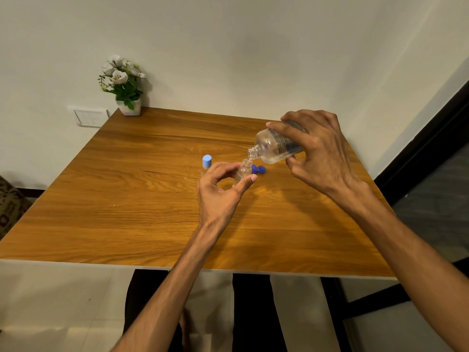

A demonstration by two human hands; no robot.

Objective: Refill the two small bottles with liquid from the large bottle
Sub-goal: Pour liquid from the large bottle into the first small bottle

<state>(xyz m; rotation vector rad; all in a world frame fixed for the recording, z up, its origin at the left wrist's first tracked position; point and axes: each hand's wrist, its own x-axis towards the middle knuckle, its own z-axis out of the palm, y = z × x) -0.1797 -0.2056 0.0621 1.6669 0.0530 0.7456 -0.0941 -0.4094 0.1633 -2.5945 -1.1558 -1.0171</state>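
Wood-grain table (142, 199) takes up most of the view, with a potted white-flowered plant (125, 85) at its far left corner. Right hand (317, 153) is wrapped around the large clear bottle (275, 148), which is tipped neck-down with its cap off. Its mouth sits just above the mouth of an open small bottle (242, 172), which the left hand (220, 189) pinches lightly between thumb and fingertips, upright on the table. The pour into this first bottle looks under way, though how full it is cannot be told. A second small bottle (206, 162) stands just behind the left hand with its pale blue cap on, so it seems yet to be filled. Two dark blue caps (258, 169) lie beside the open bottle.
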